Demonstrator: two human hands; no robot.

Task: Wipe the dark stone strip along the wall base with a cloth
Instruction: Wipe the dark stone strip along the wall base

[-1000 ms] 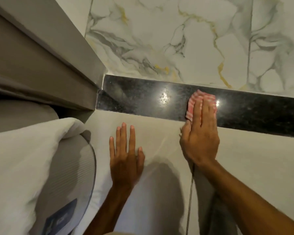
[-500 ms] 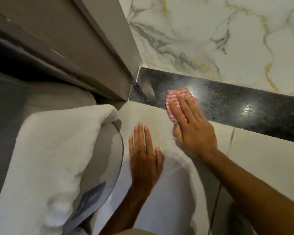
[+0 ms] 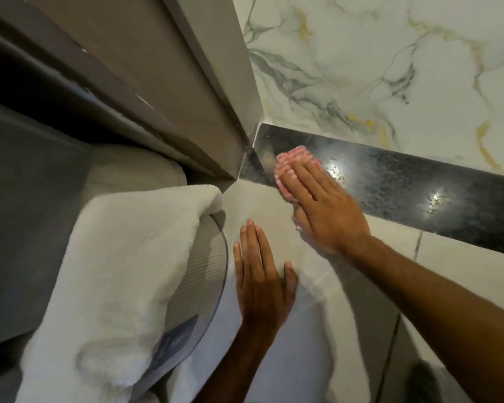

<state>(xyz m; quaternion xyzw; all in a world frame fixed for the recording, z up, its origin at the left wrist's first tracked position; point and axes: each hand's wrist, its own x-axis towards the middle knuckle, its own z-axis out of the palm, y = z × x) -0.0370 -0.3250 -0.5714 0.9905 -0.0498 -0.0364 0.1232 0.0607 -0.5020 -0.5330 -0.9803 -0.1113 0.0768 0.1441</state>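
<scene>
Nearest to us, our left hand (image 3: 259, 274) lies flat on the pale floor tile (image 3: 463, 274), fingers straight and close together, holding nothing; it braces us just beside the white towel (image 3: 122, 271) draped at our left, as it did a second ago. Farther out, our right hand (image 3: 323, 207) presses the pink-and-white cloth (image 3: 291, 159) flat under extended fingers, not gripping it so much as pinning it against the dark stone strip (image 3: 405, 184). Over the last second the cloth has slid leftward along the strip and now sits near its left end, close to the corner with the grey frame (image 3: 216, 91). We judge this stretch nearly covered; the strip running right of our hand shines with reflections below the marble wall (image 3: 390, 68).
</scene>
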